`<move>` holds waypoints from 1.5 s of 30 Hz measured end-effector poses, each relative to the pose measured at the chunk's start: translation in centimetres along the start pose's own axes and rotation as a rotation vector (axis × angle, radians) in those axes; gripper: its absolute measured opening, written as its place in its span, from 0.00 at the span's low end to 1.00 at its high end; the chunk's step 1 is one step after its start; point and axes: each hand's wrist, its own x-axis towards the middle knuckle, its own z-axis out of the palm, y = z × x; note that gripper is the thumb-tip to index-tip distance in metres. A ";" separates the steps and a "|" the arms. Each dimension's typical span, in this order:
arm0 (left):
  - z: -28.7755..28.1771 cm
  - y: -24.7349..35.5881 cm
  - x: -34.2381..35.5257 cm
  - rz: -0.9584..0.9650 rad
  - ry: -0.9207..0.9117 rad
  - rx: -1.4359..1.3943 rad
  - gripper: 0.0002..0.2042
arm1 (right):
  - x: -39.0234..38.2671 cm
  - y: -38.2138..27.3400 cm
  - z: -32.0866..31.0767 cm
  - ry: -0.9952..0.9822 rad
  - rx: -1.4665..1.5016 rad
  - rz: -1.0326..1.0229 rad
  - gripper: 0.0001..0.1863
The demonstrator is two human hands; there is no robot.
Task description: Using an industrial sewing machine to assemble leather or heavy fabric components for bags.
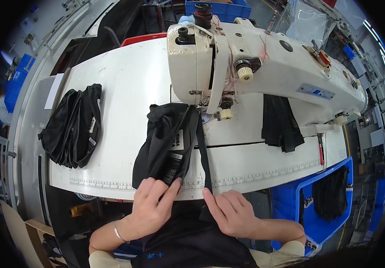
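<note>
A black garment (pixel 156 138) with a white label lies on the table, its top end under the head of a white sewing machine (pixel 188 67). My left hand (pixel 154 201) grips the garment's near edge beside a dark tag; its fingers are bent together. A narrow black strip (pixel 204 156) runs from the needle area toward me. My right hand (pixel 230 210) pinches the near end of that strip between thumb and fingers, just off the table's front edge. The needle itself is hidden behind the machine's parts.
A stack of black garments (pixel 74 127) lies at the left of the white table (pixel 116 67). Black fabric strips (pixel 282 123) lie under the machine arm. A printed ruler (pixel 264 174) follows the front edge. A blue bin (pixel 297 196) of black pieces stands below right.
</note>
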 end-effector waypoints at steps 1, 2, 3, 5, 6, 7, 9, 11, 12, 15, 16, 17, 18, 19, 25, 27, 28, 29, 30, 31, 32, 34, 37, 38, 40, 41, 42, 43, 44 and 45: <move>0.1 0.0 -0.1 -0.017 0.038 0.034 0.15 | 0.0 0.0 0.0 0.057 -0.110 -0.024 0.21; 0.1 0.0 -0.2 -0.086 0.067 0.044 0.15 | 0.0 0.1 0.2 0.097 -0.104 0.001 0.21; 0.2 -0.3 0.0 -0.078 0.093 0.036 0.15 | 0.0 0.3 0.4 0.092 -0.045 -0.032 0.20; 0.4 -1.6 1.2 -0.124 0.106 -0.180 0.14 | 0.0 0.7 1.0 0.083 0.018 -0.060 0.19; 0.5 -2.3 2.3 -0.282 0.147 -0.501 0.09 | -0.1 1.0 1.3 0.011 -0.046 -0.159 0.18; 0.2 -3.4 3.8 -0.477 0.243 -0.498 0.07 | -0.1 1.2 1.7 -0.059 -0.135 -0.266 0.17; -0.5 -6.8 8.3 -0.847 0.558 -0.969 0.09 | -0.4 1.6 1.9 -0.066 -0.109 -0.285 0.17; -2.6 -9.1 12.3 -0.797 0.387 -0.966 0.08 | -0.7 1.9 2.0 -0.079 -0.102 -0.328 0.17; -3.7 -9.3 13.1 -0.763 0.253 -0.823 0.08 | -0.9 2.0 2.0 -0.109 -0.099 -0.331 0.17; -6.0 -6.6 11.6 -0.048 -0.007 -0.263 0.05 | -1.1 2.0 2.1 -0.115 -0.062 -0.283 0.17; -5.9 -5.4 10.3 0.154 -0.090 -0.177 0.09 | -1.1 2.0 2.2 -0.105 -0.053 -0.260 0.17; -5.1 -3.8 8.3 0.225 -0.179 -0.127 0.13 | -1.2 1.9 2.3 -0.106 -0.052 -0.232 0.17; -3.3 -2.1 6.4 0.362 -0.150 -0.045 0.15 | -1.2 1.9 2.4 -0.103 -0.031 -0.225 0.17; -1.9 -1.1 4.7 0.468 -0.199 0.069 0.15 | -1.3 1.9 2.4 -0.101 0.012 -0.203 0.17; 4.3 0.0 0.1 0.308 -0.064 -0.006 0.18 | -1.6 1.7 2.8 -0.039 0.025 -0.168 0.16; 4.6 -0.2 0.0 0.285 -0.037 -0.031 0.20 | -1.6 1.7 2.9 -0.032 0.010 -0.173 0.16; 4.5 -0.2 0.0 0.282 -0.032 -0.029 0.20 | -1.6 1.7 2.9 -0.032 0.014 -0.171 0.16; 4.5 -0.1 0.1 0.294 -0.036 -0.027 0.19 | -1.6 1.7 2.9 -0.036 0.013 -0.164 0.16; 4.5 -0.1 0.2 0.281 -0.028 -0.028 0.19 | -1.6 1.7 2.9 -0.031 0.017 -0.167 0.16; 4.4 0.0 0.3 0.273 -0.032 -0.038 0.19 | -1.5 1.7 2.9 -0.034 0.015 -0.166 0.16; 4.4 0.0 0.3 0.261 -0.025 -0.051 0.18 | -1.5 1.7 2.9 -0.038 0.004 -0.162 0.16; 4.0 -0.1 0.6 0.205 -0.054 -0.085 0.19 | -1.4 1.7 2.8 -0.050 0.004 -0.177 0.16; 3.0 -0.2 1.0 0.175 -0.077 -0.105 0.18 | -1.3 1.7 2.7 -0.063 -0.022 -0.206 0.17; 2.6 -0.2 1.2 0.199 -0.079 -0.089 0.16 | -1.2 1.7 2.6 -0.072 -0.045 -0.217 0.17; 2.2 -0.1 1.5 0.255 -0.096 -0.033 0.16 | -1.0 1.8 2.5 -0.074 -0.044 -0.233 0.17; 2.3 0.0 1.6 0.312 -0.091 0.024 0.15 | -1.0 1.8 2.4 -0.089 -0.058 -0.245 0.17; 2.4 0.1 1.7 0.306 -0.106 0.025 0.15 | -0.9 1.8 2.4 -0.085 -0.050 -0.246 0.17; 2.6 0.1 1.8 0.319 -0.120 0.034 0.16 | -0.9 1.8 2.4 -0.091 -0.054 -0.257 0.17; 2.9 0.2 1.8 0.333 -0.133 0.044 0.16 | -0.8 1.8 2.3 -0.098 -0.063 -0.262 0.17; 3.2 0.2 1.7 0.351 -0.175 0.066 0.17 | -0.8 1.8 2.3 -0.096 -0.058 -0.268 0.17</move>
